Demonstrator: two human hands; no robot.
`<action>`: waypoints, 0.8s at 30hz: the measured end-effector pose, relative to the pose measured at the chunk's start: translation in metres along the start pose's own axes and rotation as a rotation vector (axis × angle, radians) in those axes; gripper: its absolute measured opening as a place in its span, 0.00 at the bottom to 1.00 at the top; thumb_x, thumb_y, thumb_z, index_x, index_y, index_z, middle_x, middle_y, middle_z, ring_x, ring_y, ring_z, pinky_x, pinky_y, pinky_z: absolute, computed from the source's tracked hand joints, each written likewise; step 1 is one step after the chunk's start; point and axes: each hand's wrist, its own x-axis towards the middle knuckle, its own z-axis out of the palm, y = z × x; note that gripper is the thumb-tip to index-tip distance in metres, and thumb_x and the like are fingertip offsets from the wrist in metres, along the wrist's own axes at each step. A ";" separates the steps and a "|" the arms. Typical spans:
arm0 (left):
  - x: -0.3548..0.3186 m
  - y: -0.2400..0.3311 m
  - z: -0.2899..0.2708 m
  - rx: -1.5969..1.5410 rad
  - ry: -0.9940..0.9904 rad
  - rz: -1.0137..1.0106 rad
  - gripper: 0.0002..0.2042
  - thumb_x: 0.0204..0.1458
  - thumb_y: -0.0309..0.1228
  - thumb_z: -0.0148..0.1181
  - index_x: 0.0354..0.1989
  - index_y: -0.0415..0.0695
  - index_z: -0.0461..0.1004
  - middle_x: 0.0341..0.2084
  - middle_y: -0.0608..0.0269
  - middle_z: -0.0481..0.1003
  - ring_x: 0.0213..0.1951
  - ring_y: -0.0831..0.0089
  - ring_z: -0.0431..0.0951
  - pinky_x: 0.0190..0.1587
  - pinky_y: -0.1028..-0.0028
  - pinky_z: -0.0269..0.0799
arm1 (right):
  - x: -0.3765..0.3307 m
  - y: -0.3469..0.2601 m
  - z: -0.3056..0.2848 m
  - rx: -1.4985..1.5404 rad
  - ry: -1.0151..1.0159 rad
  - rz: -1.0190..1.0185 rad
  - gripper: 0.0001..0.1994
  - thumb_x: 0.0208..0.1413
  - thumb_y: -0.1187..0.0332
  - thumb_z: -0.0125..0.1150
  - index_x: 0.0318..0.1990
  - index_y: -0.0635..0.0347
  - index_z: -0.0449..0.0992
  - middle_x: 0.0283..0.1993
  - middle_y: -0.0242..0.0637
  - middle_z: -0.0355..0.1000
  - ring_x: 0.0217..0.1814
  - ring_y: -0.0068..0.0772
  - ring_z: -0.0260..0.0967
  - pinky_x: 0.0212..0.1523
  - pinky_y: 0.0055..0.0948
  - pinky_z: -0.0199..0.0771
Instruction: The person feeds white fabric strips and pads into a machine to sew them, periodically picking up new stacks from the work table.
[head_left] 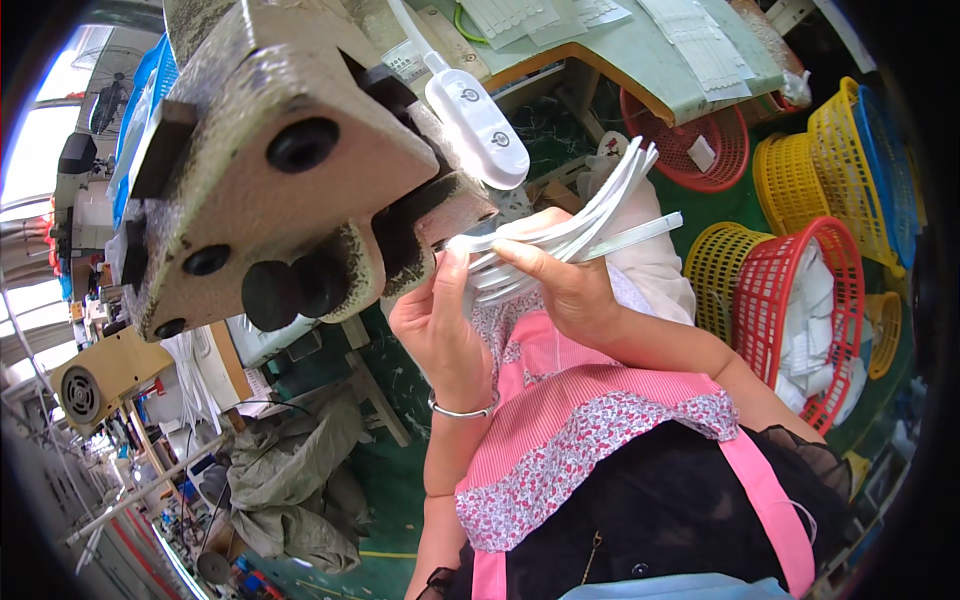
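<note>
A bundle of narrow white strips is held in front of my lap, its loose ends fanning up and to the right. My right hand is closed round the bundle, thumb lying across the strips. With thumb and fingertips, my left hand pinches the strips at their left end. One flatter strip sticks out to the right below the others. Close above my left hand is the beige, worn head of a machine, which looks like a sewing machine; it hides part of the space behind the fingertips.
A white lamp with two buttons hangs beside the machine head. Beyond it, a green table carries flat white strips. Red baskets and yellow baskets stand on the right. Grey-green cloth lies at lower left.
</note>
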 end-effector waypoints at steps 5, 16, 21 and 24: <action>0.001 0.004 -0.001 0.037 0.021 0.013 0.05 0.57 0.22 0.59 0.35 0.33 0.79 0.29 0.67 0.75 0.34 0.83 0.71 0.41 0.82 0.64 | 0.001 0.001 0.002 0.007 -0.002 0.004 0.07 0.55 0.75 0.64 0.41 0.64 0.76 0.41 0.35 0.76 0.44 0.22 0.73 0.47 0.22 0.72; 0.009 0.006 -0.010 0.245 -0.075 0.090 0.03 0.55 0.19 0.59 0.33 0.31 0.78 0.28 0.65 0.75 0.34 0.80 0.75 0.43 0.81 0.68 | 0.017 -0.020 -0.008 -0.027 -0.106 0.069 0.10 0.54 0.76 0.63 0.43 0.66 0.75 0.40 0.35 0.76 0.43 0.22 0.74 0.47 0.23 0.73; 0.017 0.006 -0.014 0.309 -0.138 0.182 0.04 0.55 0.19 0.59 0.33 0.31 0.79 0.28 0.64 0.76 0.34 0.80 0.76 0.44 0.81 0.68 | 0.033 -0.030 -0.013 -0.077 -0.200 0.068 0.12 0.53 0.76 0.62 0.45 0.67 0.71 0.39 0.39 0.75 0.44 0.28 0.76 0.48 0.26 0.75; 0.015 0.007 -0.012 0.291 -0.114 0.229 0.04 0.55 0.19 0.59 0.33 0.31 0.79 0.27 0.63 0.76 0.34 0.79 0.75 0.44 0.80 0.68 | 0.041 -0.042 -0.017 -0.194 -0.276 0.072 0.14 0.53 0.77 0.62 0.46 0.68 0.71 0.41 0.41 0.76 0.45 0.30 0.77 0.49 0.28 0.76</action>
